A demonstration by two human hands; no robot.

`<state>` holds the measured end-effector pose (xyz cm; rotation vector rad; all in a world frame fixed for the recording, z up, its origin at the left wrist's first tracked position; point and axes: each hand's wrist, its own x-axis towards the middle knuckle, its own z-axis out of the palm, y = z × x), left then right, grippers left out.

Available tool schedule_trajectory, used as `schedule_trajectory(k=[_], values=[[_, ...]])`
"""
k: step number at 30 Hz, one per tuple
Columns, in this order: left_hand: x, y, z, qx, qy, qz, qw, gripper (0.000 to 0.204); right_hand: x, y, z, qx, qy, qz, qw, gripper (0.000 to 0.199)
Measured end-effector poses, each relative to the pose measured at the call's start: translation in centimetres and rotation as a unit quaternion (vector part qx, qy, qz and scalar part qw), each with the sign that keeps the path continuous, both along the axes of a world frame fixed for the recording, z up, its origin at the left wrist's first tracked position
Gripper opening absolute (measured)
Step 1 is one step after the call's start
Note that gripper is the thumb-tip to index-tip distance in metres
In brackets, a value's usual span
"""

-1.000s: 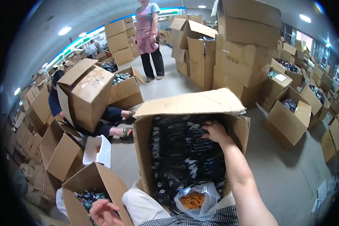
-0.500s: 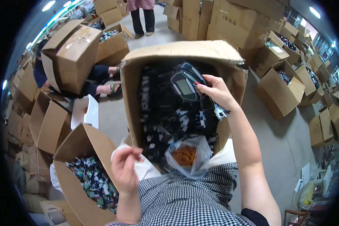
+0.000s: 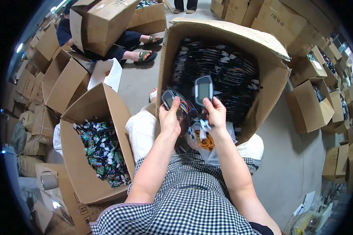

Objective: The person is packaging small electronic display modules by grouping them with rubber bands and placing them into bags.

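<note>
My right hand grips a small LCD display unit with a grey screen and dark rim, thumb on its lower edge. Another display unit, tilted and partly covered by fingers, is in my left hand. Coloured wires and white connectors dangle between the two hands. Both hands are over a large open cardboard box, packed with rows of dark wired units. A clear plastic bag of orange-brown rubber bands lies at the box's near side, partly behind my right hand.
To the left stands a cardboard box holding green circuit boards and wires. Beyond it are a white foam box and a seated person's sandalled foot. More cartons line the right side.
My left hand has moved up and right, and now holds a display unit. My right hand has come lower and nearer with its own. The view has shifted, showing more of the left box.
</note>
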<state>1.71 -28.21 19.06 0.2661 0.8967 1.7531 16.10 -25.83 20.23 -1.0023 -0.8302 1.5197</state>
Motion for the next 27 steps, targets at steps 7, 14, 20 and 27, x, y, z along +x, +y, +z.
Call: schedule_trajectory(k=[7,14,20,27], values=[[-2.3,3.2,-4.2,-0.081,0.552,0.116,0.822,0.034,1.7,1.3,2.7,0.440,-0.565,-0.242,0.655,0.028],[0.0,1.0,0.1,0.064,0.698,0.236,0.673,0.028,-1.4,-2.0,3.5,0.401,-0.493,-0.150,0.758,0.028],[2.5,-1.3,5.2,0.221,0.000,-0.044,0.974,0.043,-3.9,-5.8,6.5,0.361,-0.501,-0.043,0.786,0.037],[1.8,-3.1,5.2,0.155,0.028,-0.039,0.987,0.028,-0.3,-7.8,8.2,0.370,-0.458,0.024,0.808,0.037]])
